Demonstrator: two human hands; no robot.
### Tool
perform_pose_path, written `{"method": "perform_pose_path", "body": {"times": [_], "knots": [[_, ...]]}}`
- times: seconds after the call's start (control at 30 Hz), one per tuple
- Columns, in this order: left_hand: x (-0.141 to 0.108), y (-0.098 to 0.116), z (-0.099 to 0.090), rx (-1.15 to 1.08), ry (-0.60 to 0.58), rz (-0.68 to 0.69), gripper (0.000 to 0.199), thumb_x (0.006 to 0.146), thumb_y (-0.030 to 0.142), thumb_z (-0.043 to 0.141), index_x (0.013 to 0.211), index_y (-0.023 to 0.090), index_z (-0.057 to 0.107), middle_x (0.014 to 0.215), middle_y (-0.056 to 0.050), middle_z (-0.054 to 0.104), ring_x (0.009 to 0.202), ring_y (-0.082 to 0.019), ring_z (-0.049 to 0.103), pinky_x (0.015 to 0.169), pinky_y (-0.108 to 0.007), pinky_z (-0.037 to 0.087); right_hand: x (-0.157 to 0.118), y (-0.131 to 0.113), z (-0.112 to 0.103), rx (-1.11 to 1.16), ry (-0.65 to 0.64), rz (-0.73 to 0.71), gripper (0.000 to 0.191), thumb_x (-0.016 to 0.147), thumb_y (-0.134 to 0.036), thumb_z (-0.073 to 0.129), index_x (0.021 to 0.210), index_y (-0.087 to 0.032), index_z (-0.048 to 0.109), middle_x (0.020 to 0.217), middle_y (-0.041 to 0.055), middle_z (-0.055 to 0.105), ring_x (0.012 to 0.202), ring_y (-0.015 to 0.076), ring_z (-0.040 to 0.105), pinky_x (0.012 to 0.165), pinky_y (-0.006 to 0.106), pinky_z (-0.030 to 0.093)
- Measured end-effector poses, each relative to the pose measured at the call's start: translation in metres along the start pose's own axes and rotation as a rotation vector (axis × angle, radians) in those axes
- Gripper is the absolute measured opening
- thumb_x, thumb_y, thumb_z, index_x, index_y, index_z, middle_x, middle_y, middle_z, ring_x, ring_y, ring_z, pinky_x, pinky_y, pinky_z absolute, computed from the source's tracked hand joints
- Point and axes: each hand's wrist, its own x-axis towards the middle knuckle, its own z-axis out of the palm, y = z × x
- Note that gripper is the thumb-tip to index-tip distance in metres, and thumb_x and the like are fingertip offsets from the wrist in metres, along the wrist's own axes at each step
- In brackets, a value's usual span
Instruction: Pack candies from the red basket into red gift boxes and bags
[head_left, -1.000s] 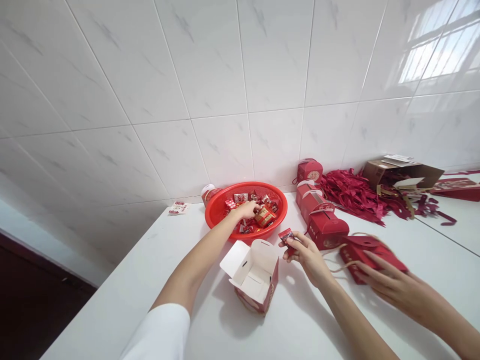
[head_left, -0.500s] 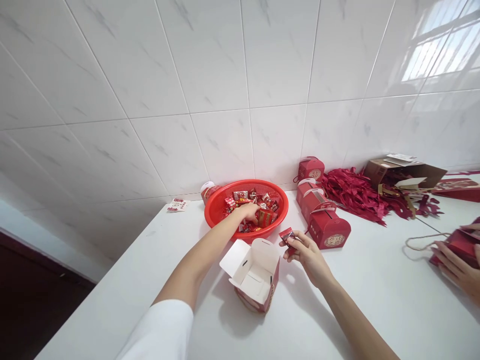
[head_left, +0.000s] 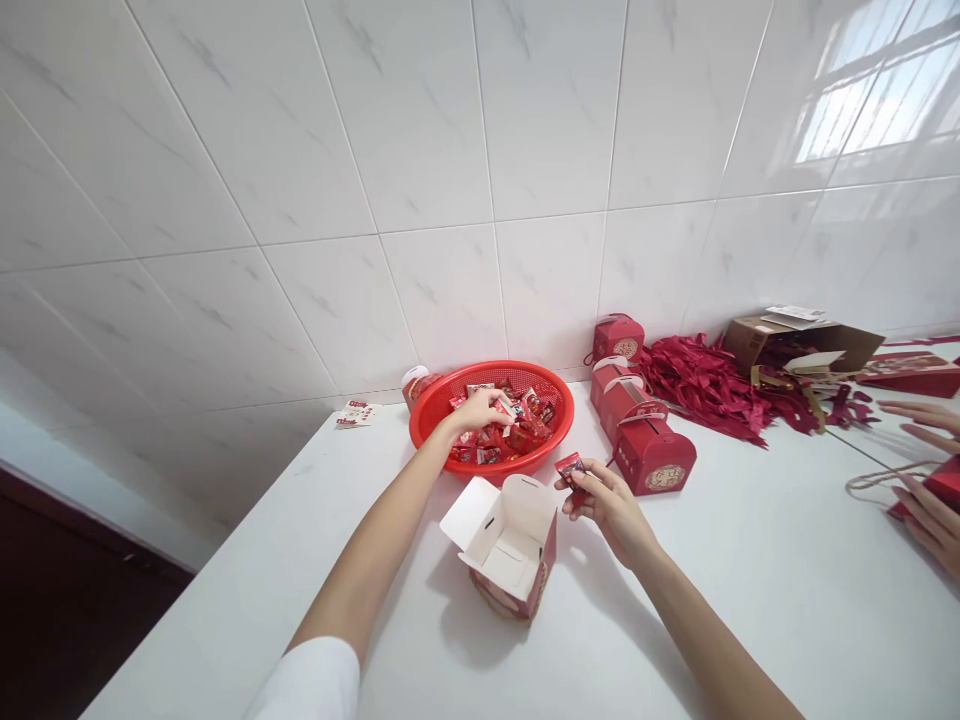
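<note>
My left hand point(head_left: 480, 410) is over the red plastic basket point(head_left: 424, 432), its fingers pinched on a small wrapped candy with a pale and red wrapper point(head_left: 507, 409). Several red-wrapped candies point(head_left: 491, 437) lie beneath it in the basket. My right hand point(head_left: 604, 500) holds a dark red wrapped candy point(head_left: 570, 467) between thumb and fingers, to the right of the open gift box. That box point(head_left: 510, 560) stands upright on the table between my forearms, flaps spread, showing a white inside and a twisted cord at its outer side. No candy shows inside it.
Closed red gift boxes point(head_left: 656, 455) stand in a row right of the basket. Behind them lie a heap of dark red ribbons point(head_left: 705, 385) and an open carton point(head_left: 739, 345). Another person's hands point(head_left: 934, 520) touch a red box at the right edge. Printed cards point(head_left: 356, 413) lie at the left.
My left hand has risen a little from among the candies and now shows one in its fingers. My right hand stays nearly still. The other person's hands have shifted right and spread apart.
</note>
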Motion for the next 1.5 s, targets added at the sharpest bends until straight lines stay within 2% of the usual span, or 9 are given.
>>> {"method": "perform_pose_path", "body": {"times": [0.1, 0.2, 0.43, 0.77, 0.97, 1.13, 1.23, 1.37, 1.5], "knots": [[-0.022, 0.003, -0.003, -0.290, 0.056, -0.007, 0.030, 0.067, 0.021, 0.075, 0.094, 0.016, 0.065, 0.088, -0.003, 0.070, 0.081, -0.017, 0.065, 0.075, -0.029, 0.052, 0.000, -0.002, 0.002, 0.057, -0.021, 0.014, 0.035, 0.067, -0.045, 0.082, 0.083, -0.019, 0.065, 0.084, 0.0044, 0.071, 0.062, 0.0149, 0.063, 0.061, 0.029, 0.048], [-0.042, 0.008, 0.000, -0.406, 0.076, -0.015, 0.036, 0.064, 0.026, 0.079, 0.095, 0.016, 0.064, 0.093, -0.004, 0.070, 0.084, -0.017, 0.064, 0.074, -0.029, 0.052, -0.001, -0.005, 0.004, 0.115, -0.052, 0.020, 0.033, 0.066, -0.040, 0.082, 0.086, -0.019, 0.066, 0.087, 0.0055, 0.072, 0.068, 0.0170, 0.066, 0.068, 0.032, 0.051], [-0.071, 0.031, 0.012, -0.510, 0.069, 0.111, 0.051, 0.055, 0.036, 0.087, 0.097, 0.015, 0.066, 0.101, -0.006, 0.069, 0.092, -0.019, 0.063, 0.079, -0.030, 0.051, -0.005, -0.010, 0.005, 0.163, -0.097, -0.043, 0.029, 0.066, -0.031, 0.079, 0.091, -0.021, 0.067, 0.097, 0.0061, 0.073, 0.082, 0.0217, 0.069, 0.081, 0.038, 0.053], [-0.101, 0.070, 0.028, -0.446, 0.065, 0.241, 0.042, 0.062, 0.038, 0.085, 0.094, 0.016, 0.069, 0.096, -0.005, 0.068, 0.085, -0.018, 0.063, 0.077, -0.029, 0.050, -0.007, -0.024, 0.017, 0.126, -0.102, -0.165, 0.040, 0.067, -0.035, 0.085, 0.100, -0.024, 0.066, 0.091, 0.0036, 0.070, 0.082, 0.0232, 0.069, 0.081, 0.042, 0.055], [-0.122, 0.072, 0.039, -0.415, 0.113, 0.190, 0.040, 0.065, 0.038, 0.083, 0.096, 0.016, 0.069, 0.081, -0.001, 0.065, 0.073, -0.015, 0.059, 0.064, -0.025, 0.046, -0.009, -0.032, 0.038, 0.036, -0.067, -0.203, 0.039, 0.066, -0.041, 0.086, 0.094, -0.023, 0.066, 0.085, 0.0017, 0.067, 0.070, 0.0176, 0.064, 0.070, 0.036, 0.056], [-0.138, 0.071, 0.039, -0.551, 0.116, 0.144, 0.048, 0.070, 0.044, 0.081, 0.105, 0.016, 0.063, 0.074, -0.001, 0.066, 0.069, -0.017, 0.064, 0.056, -0.025, 0.049, -0.008, -0.032, 0.053, 0.005, -0.032, -0.238, 0.042, 0.063, -0.045, 0.087, 0.090, -0.022, 0.064, 0.078, 0.0001, 0.065, 0.062, 0.0154, 0.061, 0.058, 0.030, 0.051], [-0.143, 0.068, 0.041, -0.628, 0.135, 0.099, 0.054, 0.071, 0.051, 0.079, 0.107, 0.016, 0.059, 0.072, 0.000, 0.066, 0.059, -0.016, 0.064, 0.050, -0.024, 0.050, -0.007, -0.030, 0.058, -0.008, -0.018, -0.260, 0.042, 0.064, -0.045, 0.086, 0.090, -0.022, 0.063, 0.080, 0.0004, 0.065, 0.061, 0.0153, 0.060, 0.056, 0.030, 0.050], [-0.145, 0.063, 0.045, -0.643, 0.200, 0.053, 0.057, 0.072, 0.061, 0.074, 0.105, 0.016, 0.061, 0.065, 0.003, 0.059, 0.044, -0.010, 0.055, 0.040, -0.021, 0.043, -0.006, -0.028, 0.062, -0.059, 0.025, -0.315, 0.040, 0.068, -0.047, 0.083, 0.092, -0.022, 0.062, 0.080, 0.0008, 0.066, 0.060, 0.0156, 0.061, 0.058, 0.031, 0.051], [-0.147, 0.059, 0.046, -0.741, 0.225, 0.029, 0.053, 0.084, 0.061, 0.057, 0.113, 0.016, 0.062, 0.060, 0.004, 0.056, 0.045, -0.011, 0.055, 0.042, -0.022, 0.043, -0.006, -0.024, 0.060, -0.084, 0.051, -0.344, 0.038, 0.070, -0.046, 0.081, 0.092, -0.021, 0.063, 0.079, 0.0002, 0.065, 0.058, 0.0152, 0.061, 0.058, 0.031, 0.051]]}}
